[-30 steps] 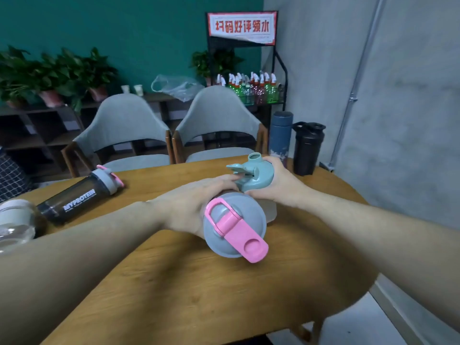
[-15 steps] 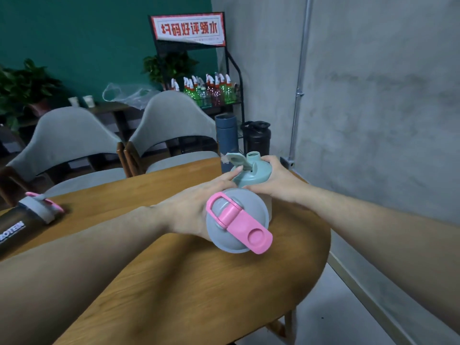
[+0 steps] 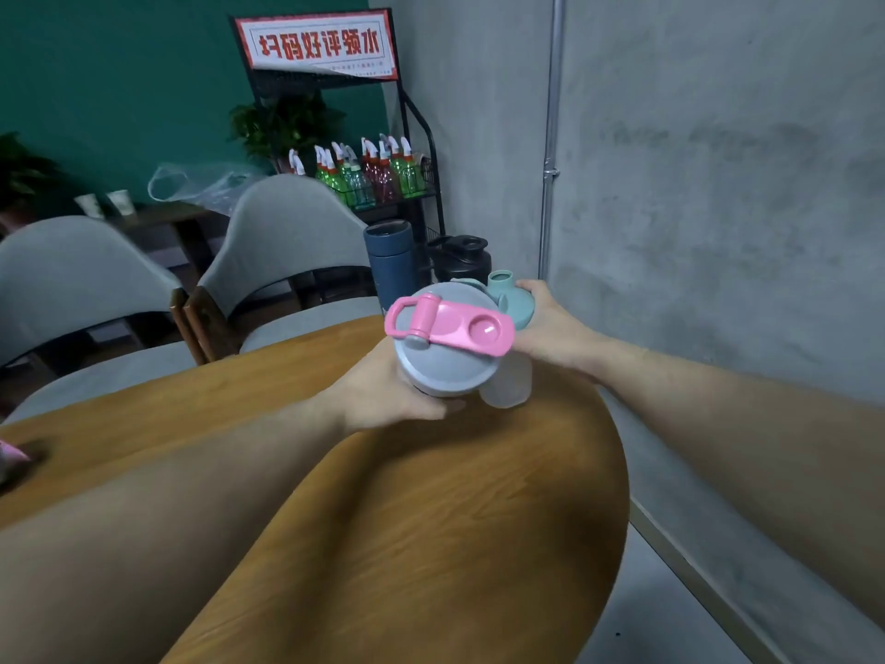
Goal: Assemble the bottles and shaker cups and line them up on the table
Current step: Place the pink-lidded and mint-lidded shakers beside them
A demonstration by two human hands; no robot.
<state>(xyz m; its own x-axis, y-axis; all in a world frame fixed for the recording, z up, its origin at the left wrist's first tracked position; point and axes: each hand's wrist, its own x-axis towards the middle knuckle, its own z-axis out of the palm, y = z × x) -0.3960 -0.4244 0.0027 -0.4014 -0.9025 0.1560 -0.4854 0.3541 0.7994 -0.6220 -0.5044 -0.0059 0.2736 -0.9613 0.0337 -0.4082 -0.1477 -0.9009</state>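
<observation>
Lining-up step: the left hand [image 3: 388, 390] grips the pink-lidded shaker [image 3: 445, 347], the right hand [image 3: 550, 333] clasps the teal-lidded cup [image 3: 515, 304]. Next, set both beside the bottles [image 3: 390, 261] at upper centre.

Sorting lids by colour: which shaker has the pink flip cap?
The grey-lidded shaker in the left hand; the right hand's teal-lidded shaker has none.

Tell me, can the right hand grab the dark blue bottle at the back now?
Probably not yet. The right hand is full, its grip around the teal-lidded shaker, and the pink-lidded shaker sits in front of the dark blue bottle.
</observation>
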